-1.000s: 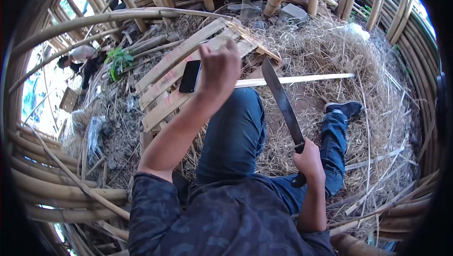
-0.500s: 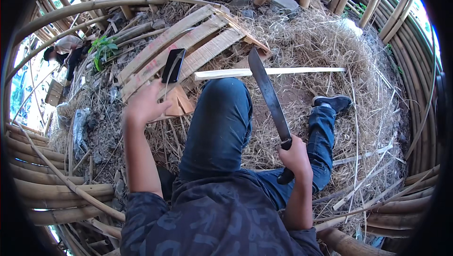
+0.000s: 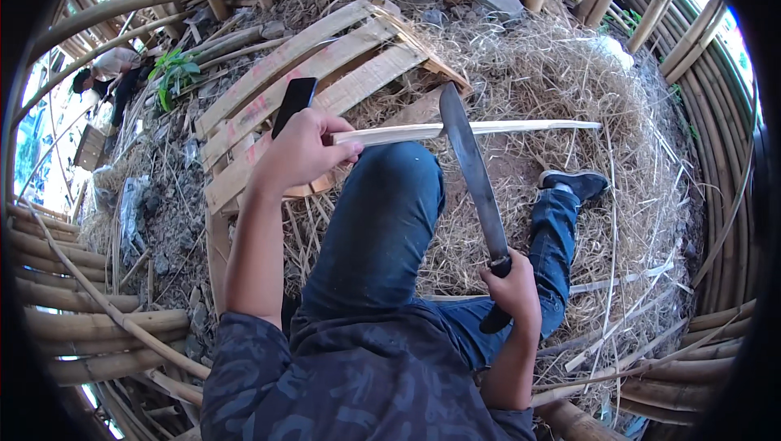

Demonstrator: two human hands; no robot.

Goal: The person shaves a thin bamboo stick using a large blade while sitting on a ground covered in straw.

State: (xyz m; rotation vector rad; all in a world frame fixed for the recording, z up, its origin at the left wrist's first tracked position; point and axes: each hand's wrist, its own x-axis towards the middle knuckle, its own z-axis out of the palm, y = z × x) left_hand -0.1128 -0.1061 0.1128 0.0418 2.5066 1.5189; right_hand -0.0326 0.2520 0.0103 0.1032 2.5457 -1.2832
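The near end of a pale, split bamboo strip (image 3: 521,126) is pinched between the thumb and fingers of my left hand (image 3: 299,152). The strip runs rightward past my raised knee (image 3: 394,189). In my right hand (image 3: 515,288) is a machete (image 3: 474,176), gripped by its dark handle with the blade pointing up and away. Its blade crosses over the strip near the tip; whether the two touch, I cannot tell. Just beyond my left hand a black phone (image 3: 296,99) lies on a slatted wooden pallet (image 3: 346,45), partly hidden by the hand.
Dry bamboo shavings (image 3: 545,75) cover the ground ahead and to the right. Bamboo poles (image 3: 720,172) wall in the space on both sides. A grey block (image 3: 499,2) sits at the back. Far left, another person (image 3: 118,67) bends down near a green plant (image 3: 173,71).
My left hand has moved right, from open beside the phone to closed on the strip's end. The machete stays in my right hand, its tip slightly further right.
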